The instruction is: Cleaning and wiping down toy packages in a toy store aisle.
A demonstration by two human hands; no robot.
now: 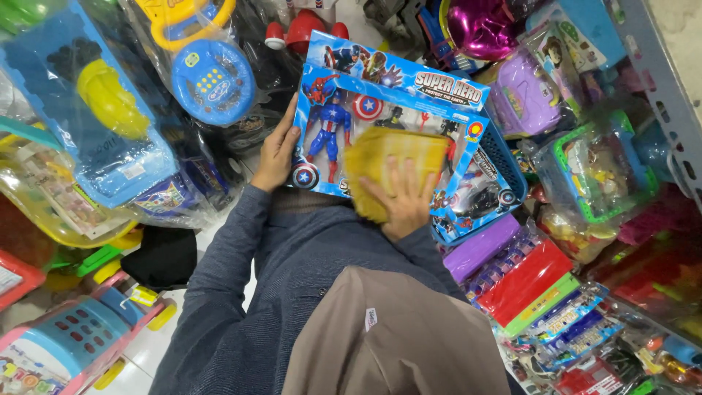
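A blue boxed action-figure toy set (329,117) with a clear window is held against my chest. My left hand (276,153) grips its left edge, thumb on the front near a small round shield. My right hand (404,201) presses a yellow cloth (391,164) flat on the box's window, covering the middle figures. Both arms are in grey-blue sleeves.
Packaged toys crowd all sides: a blue toy phone in plastic (212,80) upper left, a purple toy case (523,99), a green-rimmed playset (596,168), red and green flat boxes (530,281) on the right, a pink and blue toy register (69,336) lower left. A metal shelf post (662,80) stands at right.
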